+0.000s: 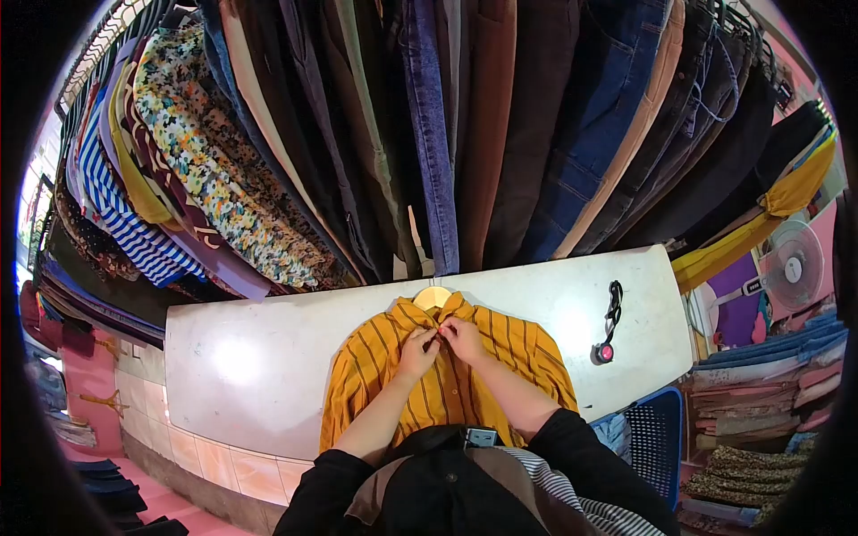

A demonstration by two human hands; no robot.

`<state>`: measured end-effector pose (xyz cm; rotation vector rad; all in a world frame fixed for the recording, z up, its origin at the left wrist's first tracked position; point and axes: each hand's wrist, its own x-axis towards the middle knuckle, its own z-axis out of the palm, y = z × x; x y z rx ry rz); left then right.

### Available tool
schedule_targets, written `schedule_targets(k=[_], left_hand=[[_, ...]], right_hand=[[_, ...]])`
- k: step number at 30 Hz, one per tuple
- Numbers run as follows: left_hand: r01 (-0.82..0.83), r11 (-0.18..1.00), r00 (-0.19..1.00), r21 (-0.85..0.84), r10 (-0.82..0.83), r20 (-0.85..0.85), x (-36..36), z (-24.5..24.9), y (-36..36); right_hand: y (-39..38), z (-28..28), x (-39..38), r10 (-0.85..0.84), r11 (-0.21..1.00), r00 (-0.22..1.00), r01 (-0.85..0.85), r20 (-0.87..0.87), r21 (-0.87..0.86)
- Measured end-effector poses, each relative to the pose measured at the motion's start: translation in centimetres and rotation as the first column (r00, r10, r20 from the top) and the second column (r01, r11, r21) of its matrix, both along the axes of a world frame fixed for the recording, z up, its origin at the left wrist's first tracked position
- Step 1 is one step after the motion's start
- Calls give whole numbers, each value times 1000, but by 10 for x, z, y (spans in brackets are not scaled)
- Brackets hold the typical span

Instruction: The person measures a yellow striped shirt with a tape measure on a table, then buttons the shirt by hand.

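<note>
Hanging garments [429, 134] filled the rail behind the white bench [259, 357]. The yellow striped shirt [375, 366] lay flat at mid-bench, collar on a wooden hanger [433, 297]. Your left hand [418, 350] and right hand [462, 338] met just below the collar, fingers pinched on the shirt's front edges. A black cord [611, 322] lay well apart, to the right.

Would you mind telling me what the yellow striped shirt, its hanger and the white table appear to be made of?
Yellow striped shirt: soft matte woven cloth, creased. Pale tan hanger: probably wood. White table: smooth, glossy, showing glare; material unclear.
</note>
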<state>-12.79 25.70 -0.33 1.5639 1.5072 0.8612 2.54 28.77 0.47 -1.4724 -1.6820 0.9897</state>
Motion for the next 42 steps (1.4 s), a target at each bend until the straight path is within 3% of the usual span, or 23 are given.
schedule_targets(k=[2,4,7,11,12,15,24,28,36,42], left_hand=[[-2,1000,1000,17,2,3,0,9,-6],[-47,996,999,76,49,-14,0,17,-15],[-108,993,984,-47,100,-147,-1,35,-26],[39,995,992,-92,-49,-113,7,32,-33],[-13,1000,999,-29,12,-42,12,22,-36],[-74,996,997,-53,74,5,15,4,-37],[-158,968,986,-196,164,14,19,-4,-31],[-124,962,989,-242,140,48,16,-17,-28],[-85,974,993,-210,65,-103,15,-10,-26],[-87,980,992,-179,101,73,9,-19,-32]], right_hand=[[-2,-2,8,22,1000,990,-25,-143,-18],[-13,3,14,-59,996,990,50,-130,-68],[-37,13,18,-122,986,988,109,-95,-130],[-55,11,13,-127,981,992,122,-22,-150],[-57,4,11,-136,986,990,134,-19,-98],[-56,1,12,-115,986,991,122,68,-110],[-55,-5,11,-81,996,985,88,153,-35],[-53,-7,14,-47,998,991,51,127,-30],[-52,-2,11,3,991,998,6,70,-135],[-52,-1,7,-20,991,998,28,64,-129]])
